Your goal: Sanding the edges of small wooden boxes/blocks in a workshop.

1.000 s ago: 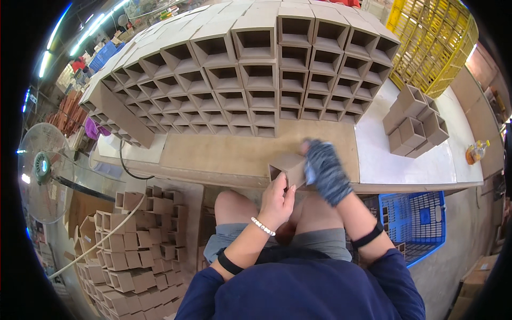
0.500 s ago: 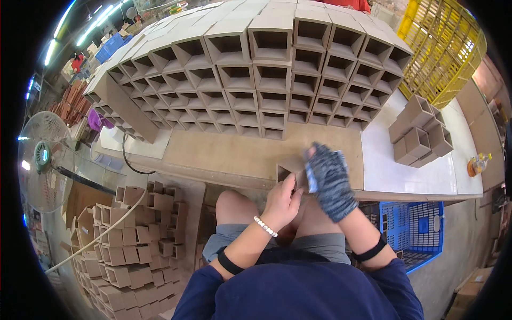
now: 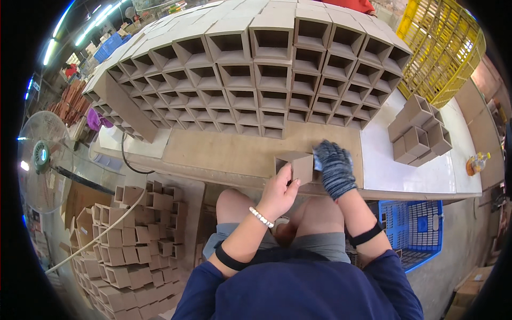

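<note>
- Brown box (image 3: 301, 168), square and open-ended: gripped in the bare left hand (image 3: 280, 193), at the front part of the tan board (image 3: 224, 152); cannot tell whether resting on it or raised slightly.
- Closed around the box's near left corner, with thumb on the near face and fingers at the open left end.
- Just right of that grip: right hand (image 3: 336, 169) in a dark grey knitted glove, beside the box's right end, with pale blue material (image 3: 318, 161) at the palm side; cannot tell whether closed on anything.
- Beyond the grip: wall of stacked boxes (image 3: 272, 18), open ends facing the person.
- Well to its right: small cluster of boxes (image 3: 404, 121), then a bottle (image 3: 474, 165); yellow crate (image 3: 442, 53) farther beyond.
- Below it, rightward: blue crate (image 3: 423, 224).
- Below it, leftward: large pile of boxes (image 3: 128, 238), with a fan (image 3: 41, 152) farther left.
</note>
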### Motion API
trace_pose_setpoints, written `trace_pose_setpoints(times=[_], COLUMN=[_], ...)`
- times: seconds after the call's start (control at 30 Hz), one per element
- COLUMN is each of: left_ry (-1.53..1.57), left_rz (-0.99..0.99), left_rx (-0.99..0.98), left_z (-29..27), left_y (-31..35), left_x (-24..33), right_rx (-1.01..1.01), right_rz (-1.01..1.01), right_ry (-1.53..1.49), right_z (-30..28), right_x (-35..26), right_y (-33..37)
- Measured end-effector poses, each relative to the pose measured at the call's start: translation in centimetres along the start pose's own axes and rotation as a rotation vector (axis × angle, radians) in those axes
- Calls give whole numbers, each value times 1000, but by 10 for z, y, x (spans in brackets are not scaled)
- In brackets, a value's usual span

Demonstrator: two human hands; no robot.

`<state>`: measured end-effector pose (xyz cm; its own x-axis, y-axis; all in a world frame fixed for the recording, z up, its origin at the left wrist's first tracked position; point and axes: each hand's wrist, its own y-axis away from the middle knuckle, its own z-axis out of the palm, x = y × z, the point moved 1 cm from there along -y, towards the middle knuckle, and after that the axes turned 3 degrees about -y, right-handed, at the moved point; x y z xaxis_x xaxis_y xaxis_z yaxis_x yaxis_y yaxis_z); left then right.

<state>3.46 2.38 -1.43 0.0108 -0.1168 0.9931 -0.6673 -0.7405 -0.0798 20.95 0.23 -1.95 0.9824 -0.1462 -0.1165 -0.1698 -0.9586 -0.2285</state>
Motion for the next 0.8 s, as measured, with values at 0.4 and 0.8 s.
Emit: trace_pose_setpoints(times=[0.4,0.8], left_ry=[-261,-476], left_rz=[201,186], left_rx=[201,154], left_z=[8,9], left_y=[15,25], left_x=[-10,-12], right_rx=[-64,93], right_rz=[51,-89], right_ry=[-68,-121], right_z=[5,0], right_x=[6,5], right_y=[4,14])
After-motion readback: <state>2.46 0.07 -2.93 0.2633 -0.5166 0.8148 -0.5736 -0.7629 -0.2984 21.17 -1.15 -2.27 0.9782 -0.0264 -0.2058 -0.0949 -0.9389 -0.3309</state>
